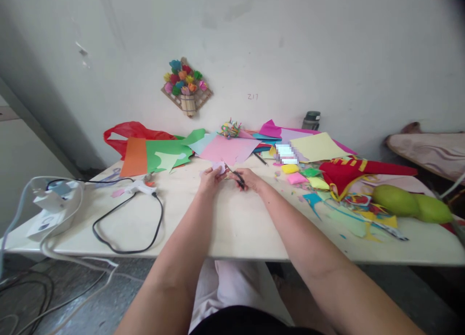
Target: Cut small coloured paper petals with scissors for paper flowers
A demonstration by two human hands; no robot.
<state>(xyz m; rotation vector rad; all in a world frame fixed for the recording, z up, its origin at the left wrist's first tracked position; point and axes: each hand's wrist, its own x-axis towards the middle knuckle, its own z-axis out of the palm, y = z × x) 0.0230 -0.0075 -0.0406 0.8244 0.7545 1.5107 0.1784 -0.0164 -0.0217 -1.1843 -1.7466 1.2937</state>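
My left hand (209, 181) pinches a small piece of pale lilac paper (218, 168) over the middle of the table. In my right hand (249, 179) is a pair of scissors with dark handles (240, 181), its blades pointing left toward the paper. The blade tips lie close to the paper's edge; whether they are cutting into it is too small to tell. Just behind both hands lies a pink sheet (227, 148), with a dark pencil (260, 159) to its right.
A white glue gun (142, 187) with a black cord lies left, near a power strip (47, 223). Orange (133, 158) and green sheets (169, 153) lie behind it. At right are paper scraps (348, 218), soft coloured packets (297, 178), a red cloth piece (341, 172) and green fruit (395, 200).
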